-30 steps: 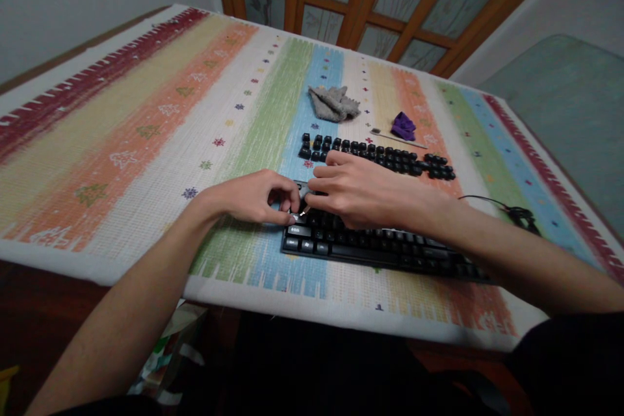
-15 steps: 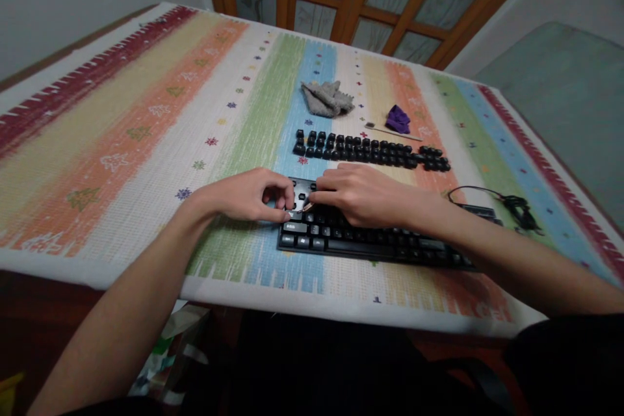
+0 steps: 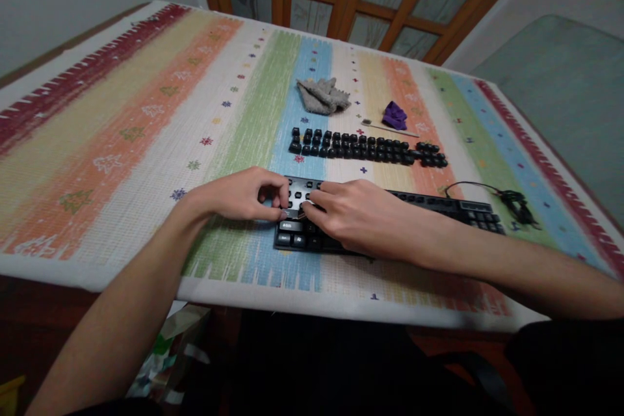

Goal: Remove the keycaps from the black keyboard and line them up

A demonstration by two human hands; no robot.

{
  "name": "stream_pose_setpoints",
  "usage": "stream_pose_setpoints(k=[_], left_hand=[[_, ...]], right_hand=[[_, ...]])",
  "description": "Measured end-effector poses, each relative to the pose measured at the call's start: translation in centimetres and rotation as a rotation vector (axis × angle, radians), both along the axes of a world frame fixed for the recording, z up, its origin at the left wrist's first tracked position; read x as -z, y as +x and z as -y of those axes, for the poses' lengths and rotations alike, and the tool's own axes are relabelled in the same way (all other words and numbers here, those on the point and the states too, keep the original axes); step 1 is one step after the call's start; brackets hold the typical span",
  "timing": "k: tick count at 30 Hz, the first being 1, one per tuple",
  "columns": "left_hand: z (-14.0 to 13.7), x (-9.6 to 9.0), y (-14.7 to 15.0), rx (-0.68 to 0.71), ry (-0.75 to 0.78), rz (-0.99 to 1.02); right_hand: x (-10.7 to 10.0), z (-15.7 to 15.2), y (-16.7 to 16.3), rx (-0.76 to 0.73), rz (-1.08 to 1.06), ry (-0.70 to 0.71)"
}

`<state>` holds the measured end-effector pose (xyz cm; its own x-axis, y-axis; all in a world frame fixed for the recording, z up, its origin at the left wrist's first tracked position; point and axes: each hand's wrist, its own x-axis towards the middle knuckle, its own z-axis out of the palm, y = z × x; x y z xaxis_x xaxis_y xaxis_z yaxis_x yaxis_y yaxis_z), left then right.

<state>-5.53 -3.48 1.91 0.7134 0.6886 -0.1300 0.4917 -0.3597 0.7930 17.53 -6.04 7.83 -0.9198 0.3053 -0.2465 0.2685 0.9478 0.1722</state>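
Observation:
A black keyboard (image 3: 287,240) lies near the table's front edge. Its upper left part is bare of keycaps and shows the pale plate with black switches. My left hand (image 3: 251,194) is curled at the keyboard's left edge, thumb and fingertips closed at a wide keycap (image 3: 292,214) in the left column. My right hand (image 3: 348,211) reaches across the keys from the right, its fingers pinched on a thin metal tool (image 3: 301,213) whose tip is at that keycap. Most of the tool is hidden by the fingers.
Behind the keyboard, removed black keycaps (image 3: 361,146) stand in rows. Farther back are a grey cloth (image 3: 322,97), a purple cloth (image 3: 394,116) and a thin brush (image 3: 390,128). A coiled black cable (image 3: 517,208) lies to the right on the striped tablecloth (image 3: 234,143).
My right hand has shifted slightly down towards me, and its metal tool is now more hidden by the fingers. The left hand stays at the keyboard's left edge. The view has shifted slightly.

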Motion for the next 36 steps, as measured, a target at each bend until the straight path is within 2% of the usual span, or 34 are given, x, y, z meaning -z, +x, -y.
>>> stream_pose_setpoints(k=[5, 10, 20, 29, 36], left_hand=[[0.0, -0.1, 0.0, 0.002, -0.001, 0.007], [0.0, -0.1, 0.1, 0.005, -0.003, 0.018], [-0.1, 0.1, 0.1, 0.008, -0.012, 0.016], [0.0, -0.1, 0.1, 0.019, -0.006, 0.014], [0.3, 0.1, 0.4, -0.016, -0.001, 0.050]], right_hand=[[-0.1, 1.9, 0.0, 0.041, -0.009, 0.068], [-0.1, 2.5, -0.1, 0.088, 0.001, 0.078], [-0.8, 0.3, -1.0, 0.035, 0.038, 0.015], [-1.2, 0.6, -2.0, -0.001, 0.015, 0.062], [-0.8, -0.7, -1.4, -0.032, 0.014, 0.031]])
